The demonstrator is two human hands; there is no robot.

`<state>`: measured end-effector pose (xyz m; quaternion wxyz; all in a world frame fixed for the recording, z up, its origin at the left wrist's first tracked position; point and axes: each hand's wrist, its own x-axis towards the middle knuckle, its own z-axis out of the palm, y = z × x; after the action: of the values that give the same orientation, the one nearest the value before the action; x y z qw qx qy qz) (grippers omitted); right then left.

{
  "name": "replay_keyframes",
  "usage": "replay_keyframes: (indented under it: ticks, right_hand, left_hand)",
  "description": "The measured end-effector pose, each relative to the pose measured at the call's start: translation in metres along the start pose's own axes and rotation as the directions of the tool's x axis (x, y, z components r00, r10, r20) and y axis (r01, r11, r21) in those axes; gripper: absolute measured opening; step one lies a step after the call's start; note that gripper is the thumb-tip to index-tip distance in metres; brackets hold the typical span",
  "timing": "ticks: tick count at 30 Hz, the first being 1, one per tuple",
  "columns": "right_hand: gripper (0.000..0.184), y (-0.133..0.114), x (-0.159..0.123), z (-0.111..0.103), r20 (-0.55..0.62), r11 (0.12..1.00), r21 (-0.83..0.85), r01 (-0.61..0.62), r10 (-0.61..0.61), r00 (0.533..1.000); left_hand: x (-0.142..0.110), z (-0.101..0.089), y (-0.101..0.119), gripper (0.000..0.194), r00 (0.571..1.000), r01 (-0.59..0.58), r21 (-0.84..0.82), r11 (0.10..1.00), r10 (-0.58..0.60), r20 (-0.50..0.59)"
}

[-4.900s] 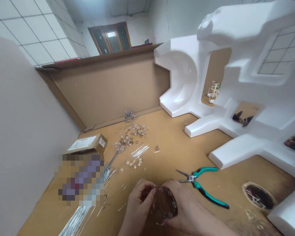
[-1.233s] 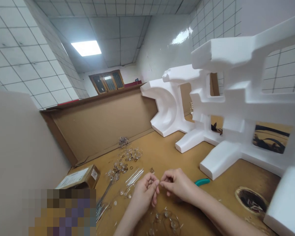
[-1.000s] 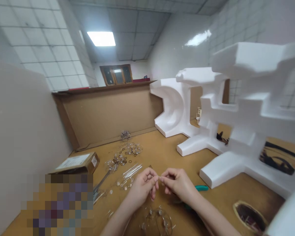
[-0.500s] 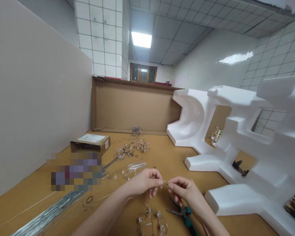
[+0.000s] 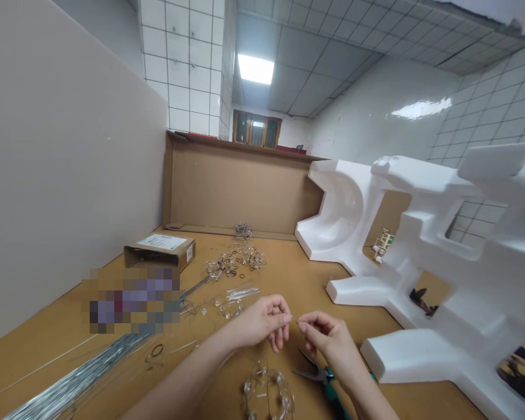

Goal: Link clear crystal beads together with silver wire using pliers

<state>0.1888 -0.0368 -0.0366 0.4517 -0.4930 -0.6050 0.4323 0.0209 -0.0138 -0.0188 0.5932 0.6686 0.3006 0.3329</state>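
Note:
My left hand is closed in a pinch, with a tiny pale tip showing at its fingertips. Facing it across a small gap, my right hand pinches a small thing too fine to name. Below my hands lies a ring of thin wire with clear beads. Green-handled pliers rest partly under my right hand, jaws apart, their handles partly hidden by my forearm. Another small beaded wire ring lies beyond my left wrist.
Loose wire rings with beads lie farther back, near short clear rods. A bundle of silvery wires runs along the left, beside a small cardboard box. White foam packing stands at right; a cardboard wall closes the back.
The gap between my fingertips looks slightly changed, and the pale bit at my left fingertips now shows less. The view has shifted a little; things on the table stay put.

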Motion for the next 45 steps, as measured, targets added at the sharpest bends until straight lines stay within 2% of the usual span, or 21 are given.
replay_keyframes:
  ticks: [5, 8, 11, 12, 14, 16, 18, 21, 24, 27, 30, 33, 35, 36, 37, 39, 40, 41, 43, 45]
  right_hand:
    - [0.043, -0.006, -0.003, -0.004, 0.049, 0.992, -0.123, 0.023, -0.017, 0.999]
    - [0.041, -0.011, -0.016, -0.023, 0.051, 0.963, -0.265, 0.047, -0.035, 0.998]
    - [0.041, -0.008, -0.037, -0.048, 0.052, 0.897, -0.437, 0.066, -0.048, 0.997]
    - [0.048, -0.004, -0.045, -0.055, 0.061, 0.855, -0.515, 0.065, -0.039, 0.997]
    - [0.075, 0.006, -0.058, -0.064, 0.166, 0.585, -0.805, 0.096, 0.066, 0.984]
    - [0.087, 0.017, -0.067, -0.067, 0.199, 0.38, -0.918, 0.11, 0.202, 0.959]
    - [0.09, 0.025, -0.069, -0.065, 0.202, 0.266, -0.955, 0.132, 0.255, 0.946]
    - [0.089, 0.027, -0.065, -0.058, 0.225, 0.176, -0.965, 0.192, 0.193, 0.955]
    - [0.064, 0.024, -0.06, -0.052, 0.26, 0.15, -0.958, 0.242, 0.11, 0.959]
    - [0.041, 0.024, -0.058, -0.052, 0.261, 0.176, -0.953, 0.246, 0.069, 0.963]
    - [0.031, 0.025, -0.058, -0.06, 0.242, 0.229, -0.947, 0.225, 0.047, 0.969]
    - [0.016, 0.019, -0.058, -0.073, 0.233, 0.319, -0.924, 0.212, 0.028, 0.972]
    - [0.014, 0.009, -0.059, -0.081, 0.235, 0.361, -0.9, 0.244, -0.069, 0.97]
    - [0.017, 0.002, -0.058, -0.085, 0.251, 0.346, -0.892, 0.292, -0.158, 0.955]
    - [0.024, -0.005, -0.058, -0.088, 0.287, 0.28, -0.889, 0.362, -0.275, 0.918]
    - [0.032, -0.022, -0.054, -0.093, 0.385, 0.047, -0.884, 0.465, -0.488, 0.783]
    - [0.032, -0.03, -0.052, -0.095, 0.434, -0.051, -0.875, 0.482, -0.524, 0.733]
    - [0.03, -0.037, -0.05, -0.096, 0.463, -0.122, -0.87, 0.479, -0.541, 0.703]
    - [0.023, -0.049, -0.045, -0.096, 0.508, -0.231, -0.856, 0.462, -0.542, 0.669]
    - [0.019, -0.056, -0.041, -0.095, 0.537, -0.305, -0.842, 0.444, -0.535, 0.652]
  left_hand:
    - [-0.003, 0.01, 0.004, 0.029, 0.993, 0.026, 0.16, 0.987, -0.007, -0.122]
    - [-0.006, 0.014, 0.011, 0.026, 0.987, 0.013, 0.219, 0.976, 0.023, -0.161]
    - [-0.008, 0.014, 0.016, 0.023, 0.986, 0.004, 0.208, 0.978, 0.031, -0.163]
    - [-0.009, 0.014, 0.017, 0.023, 0.988, 0.005, 0.192, 0.981, 0.025, -0.153]
    - [-0.01, 0.013, 0.018, 0.023, 0.992, 0.006, 0.141, 0.99, 0.012, -0.127]
    - [-0.011, 0.012, 0.019, 0.023, 0.994, -0.002, 0.07, 0.998, 0.01, -0.106]
    - [-0.011, 0.012, 0.019, 0.024, 0.996, -0.015, 0.007, 1.0, 0.016, -0.091]
    - [-0.013, 0.013, 0.021, 0.024, 0.998, -0.01, -0.048, 0.999, 0.007, -0.066]
    - [-0.015, 0.013, 0.025, 0.025, 0.999, 0.002, -0.077, 0.997, -0.006, -0.049]
    - [-0.017, 0.012, 0.027, 0.026, 0.999, 0.008, -0.074, 0.997, -0.011, -0.042]
    - [-0.018, 0.008, 0.027, 0.027, 0.999, 0.008, -0.055, 0.998, -0.011, -0.048]
    - [-0.018, 0.003, 0.026, 0.027, 0.999, 0.023, -0.078, 0.997, -0.027, -0.042]
    - [-0.016, 0.0, 0.025, 0.026, 0.998, 0.044, -0.108, 0.993, -0.048, -0.03]
    - [-0.016, -0.001, 0.024, 0.026, 0.998, 0.057, -0.126, 0.99, -0.06, -0.024]
    - [-0.016, -0.001, 0.024, 0.025, 0.997, 0.069, -0.145, 0.987, -0.072, -0.018]
    - [-0.015, -0.001, 0.024, 0.023, 0.996, 0.091, -0.18, 0.979, -0.093, 0.002]
    - [-0.015, -0.001, 0.024, 0.023, 0.995, 0.098, -0.196, 0.976, -0.097, 0.012]
    - [-0.016, -0.001, 0.023, 0.022, 0.995, 0.102, -0.208, 0.973, -0.1, 0.023]
    - [-0.016, -0.001, 0.022, 0.022, 0.994, 0.105, -0.224, 0.969, -0.099, 0.037]
    - [-0.017, -0.001, 0.021, 0.021, 0.995, 0.101, -0.233, 0.967, -0.093, 0.046]
